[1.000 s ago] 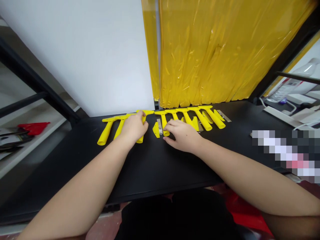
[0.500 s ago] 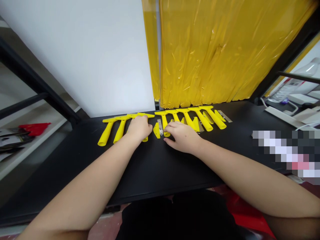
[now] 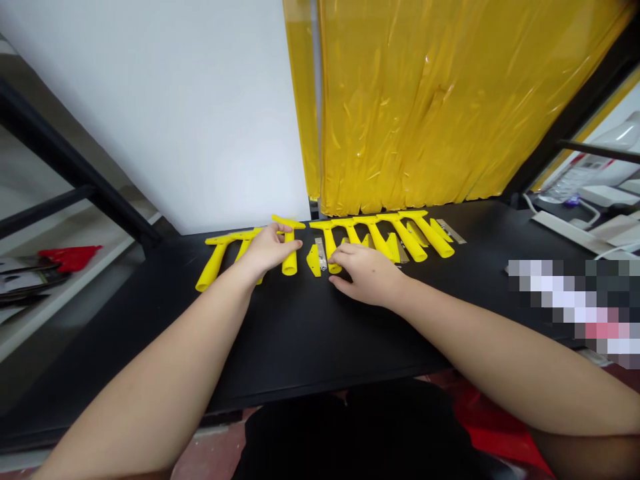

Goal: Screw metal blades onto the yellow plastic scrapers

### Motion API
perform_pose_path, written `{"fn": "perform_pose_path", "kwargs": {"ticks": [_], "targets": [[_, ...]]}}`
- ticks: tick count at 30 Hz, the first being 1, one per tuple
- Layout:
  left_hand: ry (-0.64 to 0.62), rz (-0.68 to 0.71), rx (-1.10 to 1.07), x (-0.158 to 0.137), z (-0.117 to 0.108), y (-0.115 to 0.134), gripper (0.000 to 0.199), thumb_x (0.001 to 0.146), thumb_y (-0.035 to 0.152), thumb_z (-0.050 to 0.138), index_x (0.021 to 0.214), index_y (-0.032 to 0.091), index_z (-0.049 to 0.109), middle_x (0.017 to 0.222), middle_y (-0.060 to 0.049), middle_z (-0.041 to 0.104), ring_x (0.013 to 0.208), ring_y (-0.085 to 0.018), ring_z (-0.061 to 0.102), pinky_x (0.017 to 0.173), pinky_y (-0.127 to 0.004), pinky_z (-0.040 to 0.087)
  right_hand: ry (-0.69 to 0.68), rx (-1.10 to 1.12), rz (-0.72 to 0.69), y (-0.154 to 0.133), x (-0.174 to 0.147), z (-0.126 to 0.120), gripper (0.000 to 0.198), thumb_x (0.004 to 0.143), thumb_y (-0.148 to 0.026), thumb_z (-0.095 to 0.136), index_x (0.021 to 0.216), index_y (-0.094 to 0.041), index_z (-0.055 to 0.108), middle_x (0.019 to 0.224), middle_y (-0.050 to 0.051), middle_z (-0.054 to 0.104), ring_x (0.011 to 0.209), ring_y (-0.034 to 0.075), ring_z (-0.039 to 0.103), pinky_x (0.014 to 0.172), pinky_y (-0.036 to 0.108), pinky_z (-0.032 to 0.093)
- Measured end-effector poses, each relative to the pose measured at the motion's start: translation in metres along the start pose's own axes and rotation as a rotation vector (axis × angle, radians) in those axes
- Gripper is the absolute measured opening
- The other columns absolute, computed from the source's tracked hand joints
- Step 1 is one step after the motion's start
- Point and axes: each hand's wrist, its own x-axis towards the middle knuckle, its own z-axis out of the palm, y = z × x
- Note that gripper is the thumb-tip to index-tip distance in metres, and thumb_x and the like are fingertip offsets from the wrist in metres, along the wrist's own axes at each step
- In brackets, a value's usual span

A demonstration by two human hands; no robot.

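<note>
My left hand (image 3: 267, 252) grips a yellow T-shaped handle (image 3: 289, 261) near its neck, thumb and fingers around it. That handle looks like a scraper or squeegee handle with a hollow round end. More of the same handles lie to its left, one a yellow handle (image 3: 211, 267), partly covered by my hand. My right hand (image 3: 367, 272) hovers or rests over the row on the right, fingers bent and thumb apart, by the end of another handle (image 3: 329, 240). Between my hands lie a small flat yellow plate (image 3: 313, 261) and a metal strip (image 3: 321, 252) with small hardware.
The black table (image 3: 280, 347) bears everything. Behind it stand a white panel (image 3: 175, 113) and yellow plastic sheeting (image 3: 425, 107). More metal blades (image 3: 451, 231) and yellow plates lie at the right. A bottle (image 3: 575, 175) and white items are at the far right.
My left hand has shifted slightly left and its grip has turned, with the held handle now standing straighter and apart from its neighbours. My right hand has hardly moved.
</note>
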Motion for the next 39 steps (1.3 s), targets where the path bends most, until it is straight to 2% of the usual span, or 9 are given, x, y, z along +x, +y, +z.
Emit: {"fn": "perform_pose_path", "kwargs": {"ticks": [2, 4, 10, 16, 21, 25, 32, 36, 39], "targets": [[-0.034, 0.007, 0.071, 0.000, 0.001, -0.002, 0.060, 0.080, 0.034, 0.081, 0.135, 0.015, 0.065, 0.102, -0.010, 0.078, 0.085, -0.026, 0.076, 0.078, -0.036, 0.059, -0.005, 0.000, 0.003, 0.000, 0.000, -0.001, 0.016, 0.097, -0.026, 0.068, 0.109, -0.016, 0.072, 0.112, 0.012, 0.073, 0.111, 0.030, 0.069, 0.091, 0.040, 0.057], [-0.040, 0.032, 0.143, -0.001, 0.004, -0.002, 0.067, 0.082, 0.035, 0.081, 0.142, 0.012, 0.061, 0.108, -0.013, 0.079, 0.090, -0.028, 0.076, 0.085, -0.039, 0.059, -0.011, 0.001, 0.008, 0.000, 0.000, -0.001, 0.017, 0.098, -0.027, 0.068, 0.110, -0.016, 0.072, 0.112, 0.012, 0.073, 0.113, 0.030, 0.069, 0.092, 0.041, 0.057], [-0.018, 0.193, 0.300, -0.004, 0.015, 0.006, 0.039, 0.093, 0.028, 0.067, 0.130, 0.017, 0.072, 0.125, -0.013, 0.077, 0.112, -0.030, 0.074, 0.106, -0.041, 0.055, -0.011, 0.018, 0.010, 0.000, -0.001, 0.000, 0.017, 0.097, -0.027, 0.069, 0.111, -0.016, 0.073, 0.112, 0.011, 0.073, 0.113, 0.030, 0.069, 0.093, 0.040, 0.057], [0.009, 0.265, 0.406, -0.007, 0.027, 0.013, 0.044, 0.095, 0.031, 0.062, 0.132, 0.012, 0.076, 0.136, -0.019, 0.072, 0.128, -0.036, 0.068, 0.118, -0.046, 0.050, -0.026, 0.011, 0.015, -0.001, 0.000, -0.002, 0.019, 0.098, -0.028, 0.068, 0.112, -0.016, 0.073, 0.113, 0.011, 0.073, 0.112, 0.029, 0.070, 0.093, 0.040, 0.057], [-0.003, 0.299, 0.406, -0.002, 0.030, 0.009, 0.046, 0.099, 0.027, 0.050, 0.133, 0.012, 0.076, 0.137, -0.017, 0.072, 0.131, -0.031, 0.067, 0.121, -0.040, 0.048, -0.026, 0.021, 0.017, -0.001, -0.001, -0.003, 0.019, 0.098, -0.028, 0.068, 0.113, -0.017, 0.073, 0.114, 0.011, 0.073, 0.113, 0.029, 0.070, 0.094, 0.040, 0.058], [-0.010, 0.318, 0.384, 0.002, 0.025, 0.002, 0.047, 0.098, 0.019, 0.046, 0.132, 0.012, 0.077, 0.136, -0.014, 0.074, 0.132, -0.028, 0.067, 0.122, -0.037, 0.047, -0.012, 0.051, 0.015, 0.000, -0.002, -0.003, 0.020, 0.096, -0.026, 0.070, 0.114, -0.017, 0.073, 0.116, 0.011, 0.074, 0.115, 0.030, 0.071, 0.094, 0.041, 0.058], [-0.002, 0.340, 0.357, -0.004, 0.009, -0.002, 0.039, 0.097, 0.023, 0.053, 0.124, 0.015, 0.079, 0.128, -0.012, 0.077, 0.116, -0.028, 0.073, 0.114, -0.039, 0.054, 0.035, 0.123, -0.005, 0.004, -0.004, -0.005, 0.025, 0.095, -0.025, 0.070, 0.119, -0.018, 0.071, 0.123, 0.011, 0.074, 0.112, 0.028, 0.071, 0.092, 0.040, 0.058], [0.161, 0.339, 0.381, -0.006, -0.019, -0.002, 0.037, 0.096, 0.024, 0.052, 0.122, 0.017, 0.078, 0.126, -0.013, 0.074, 0.116, -0.030, 0.071, 0.112, -0.042, 0.054, 0.200, 0.179, 0.000, 0.021, -0.008, -0.018, 0.025, 0.094, -0.025, 0.068, 0.119, -0.019, 0.071, 0.120, 0.011, 0.074, 0.101, 0.026, 0.072, 0.090, 0.041, 0.057], [0.129, 0.185, 0.512, -0.003, -0.033, -0.009, 0.036, 0.094, 0.031, 0.057, 0.122, 0.019, 0.076, 0.117, -0.015, 0.075, 0.110, -0.035, 0.072, 0.105, -0.048, 0.056, 0.353, 0.199, 0.101, 0.046, -0.012, -0.032, 0.021, 0.092, -0.027, 0.068, 0.111, -0.019, 0.073, 0.106, 0.010, 0.076, 0.080, 0.023, 0.068, 0.079, 0.040, 0.056]]}}
